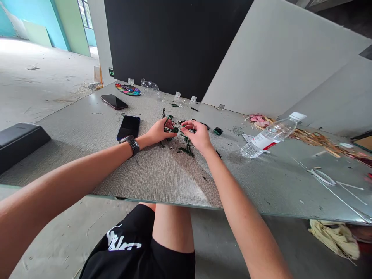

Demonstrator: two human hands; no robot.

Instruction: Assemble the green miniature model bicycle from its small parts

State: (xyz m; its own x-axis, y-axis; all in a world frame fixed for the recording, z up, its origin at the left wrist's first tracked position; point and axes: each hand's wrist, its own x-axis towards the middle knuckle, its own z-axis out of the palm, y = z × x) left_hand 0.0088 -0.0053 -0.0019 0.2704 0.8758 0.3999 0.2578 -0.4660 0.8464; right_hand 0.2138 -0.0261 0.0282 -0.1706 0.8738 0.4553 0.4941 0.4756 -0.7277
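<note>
My left hand (158, 131), with a dark watch (131, 144) on its wrist, is closed on a dark green branching piece (171, 130); thin arms of it stick out above and below the fingers. Facing it, my right hand (199, 135) has thumb and forefinger pinched together. Whatever lies between those fingertips is too small to name. The fingertips of both hands are close to each other, just above the table. Below them lie loose dark green pieces (186, 151). A black cord loop (205, 124) shows behind my right hand.
Two phones, a nearer one (128, 128) and a farther one (114, 101), lie left of my hands. A paint palette (128, 89) and clear plastic packaging (150, 87) are at the back. On the right stands a tilted-looking water bottle (271, 136). Cable ties (322, 176) lie beyond it.
</note>
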